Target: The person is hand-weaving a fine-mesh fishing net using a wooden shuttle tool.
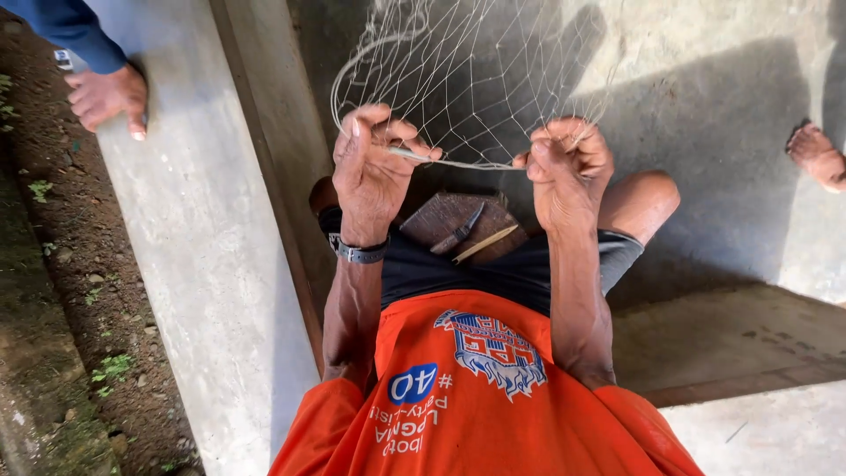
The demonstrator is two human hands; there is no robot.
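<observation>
— Pale nylon, that's what the fishing net (476, 79) looks like: thin white mesh hanging above the lap, its lower edge a taut cord (476, 163) stretched between the two fists.

— How do the hands sit on it?

— The left hand (374, 167) is curled shut on the cord's left end, thumb pressed over the line. The right hand (568, 167) is clenched on the other end, with mesh bunched among its fingers. They are held apart, level with each other, the cord running straight between them.

— Anything on the left wrist?

— A dark wristband (359, 252).

— And under the hands?

— A brown wooden block (454, 220) rests on the lap, on dark shorts (493, 269), with a slim knife (458, 236) and a pale stick (486, 242) lying across it. Below that, an orange shirt (476, 414).

— Around the person?

— A grey concrete ledge (194, 247) runs along the left, with bare earth (53, 291) beyond its outer edge. Another person's hand (107, 97), in a blue sleeve (70, 31), rests at the ledge's top corner. A bare foot (818, 157) shows at the right edge of the concrete floor (705, 106).
</observation>
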